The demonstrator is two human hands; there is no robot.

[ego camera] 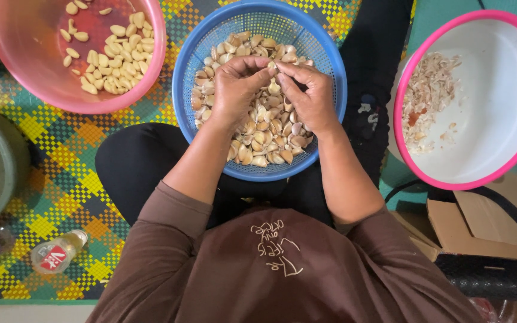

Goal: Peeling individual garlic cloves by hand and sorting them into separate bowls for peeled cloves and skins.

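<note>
A woven mat [61,149] in yellow, green and orange checks covers the floor, and the person sits on it in dark trousers and a brown top. To the right stands a white basin [498,107] with a pink rim, a drift of papery skins [429,96] lying against its left wall. At upper left a pink bowl [25,66] holds peeled cloves [115,60], pale and smooth. Between them, on the person's lap, rests a blue basket [258,24] full of unpeeled garlic [264,131]. Both hands meet over the middle of the basket: the left hand [237,90] curls with its fingers [257,67] bent inward, and the right hand [309,93] faces it, fingers [287,76] pinched close. Between the fingertips of both sits a single clove [273,69], held above the heap, mostly hidden by the fingers. A flattened cardboard box [480,227] lies at lower right, and a small bottle [58,252] with a red label lies on the mat at lower left.
</note>
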